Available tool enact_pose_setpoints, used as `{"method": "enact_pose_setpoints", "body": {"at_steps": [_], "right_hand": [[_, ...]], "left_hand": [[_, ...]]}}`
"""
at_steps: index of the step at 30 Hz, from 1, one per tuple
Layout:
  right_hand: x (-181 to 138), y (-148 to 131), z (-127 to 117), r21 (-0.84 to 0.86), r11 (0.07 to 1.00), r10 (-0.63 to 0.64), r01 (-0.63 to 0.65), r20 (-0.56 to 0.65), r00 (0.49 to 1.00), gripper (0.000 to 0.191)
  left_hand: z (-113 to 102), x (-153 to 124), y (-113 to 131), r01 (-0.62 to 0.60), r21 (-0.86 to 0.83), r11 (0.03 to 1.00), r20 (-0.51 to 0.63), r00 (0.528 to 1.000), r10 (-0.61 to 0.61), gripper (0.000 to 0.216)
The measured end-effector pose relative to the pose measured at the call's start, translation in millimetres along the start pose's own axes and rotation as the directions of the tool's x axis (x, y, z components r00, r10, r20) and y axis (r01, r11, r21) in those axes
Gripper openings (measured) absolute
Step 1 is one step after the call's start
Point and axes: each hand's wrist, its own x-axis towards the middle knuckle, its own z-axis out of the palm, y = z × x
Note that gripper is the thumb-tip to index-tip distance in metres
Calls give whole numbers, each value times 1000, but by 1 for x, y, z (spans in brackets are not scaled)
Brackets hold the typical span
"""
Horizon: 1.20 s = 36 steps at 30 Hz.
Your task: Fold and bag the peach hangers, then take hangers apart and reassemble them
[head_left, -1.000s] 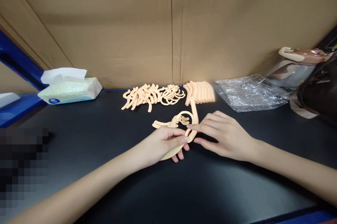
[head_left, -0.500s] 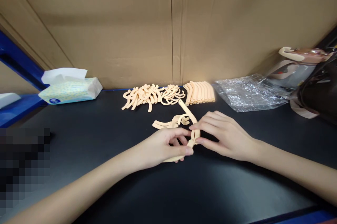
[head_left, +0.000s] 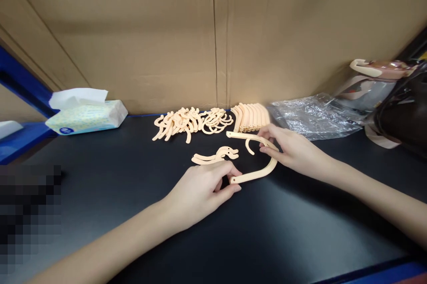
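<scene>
Head view: a peach hanger (head_left: 262, 172) sits low over the black table (head_left: 100, 164), in front of the person and between both hands. It bends in a U lying on its side, with the open ends pointing left and a small hook (head_left: 248, 146) inside the upper arm. The right hand (head_left: 293, 152) holds it at the bend, with fingers over the upper arm and the thumb below. The left hand (head_left: 203, 190) is curled, and its thumb and forefinger are narrow about the tip of the lower arm. Whether they pinch the tip or only touch it, I cannot tell.

Just behind the left hand two loose pieces (head_left: 215, 156) lie flat. Further back, along the cardboard wall (head_left: 150, 52), lie a heap of hooks (head_left: 190, 121) and a neat row of bars (head_left: 251, 117) beside it. A plastic bag (head_left: 310, 117) is right of the bars and a tissue pack (head_left: 85, 115) is far left. A jug (head_left: 373, 83) and a dark bag (head_left: 403, 115) stand at the right edge.
</scene>
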Motion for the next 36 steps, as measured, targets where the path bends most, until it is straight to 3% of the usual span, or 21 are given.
{"method": "enact_pose_setpoints", "body": {"at_steps": [4,8,25,32,36], "right_hand": [[-1,1,0,5,999,-45,45,59,997,17],[-2,-3,-2,27,996,-86,84,96,992,14],[-1,1,-1,64,992,-118,110,141,983,16],[1,7,1,-101,977,-177,185,80,981,18],[-3,-5,-2,-170,952,-259,256,3,966,19]], "left_hand": [[1,-2,-3,-174,355,918,-70,975,212,16],[2,-1,-5,-217,502,837,-90,950,300,22],[2,-1,-4,-196,510,838,-51,965,257,25],[-4,2,-7,-74,534,842,-214,952,220,25],[-4,6,-17,-116,519,847,-213,942,260,30]]}}
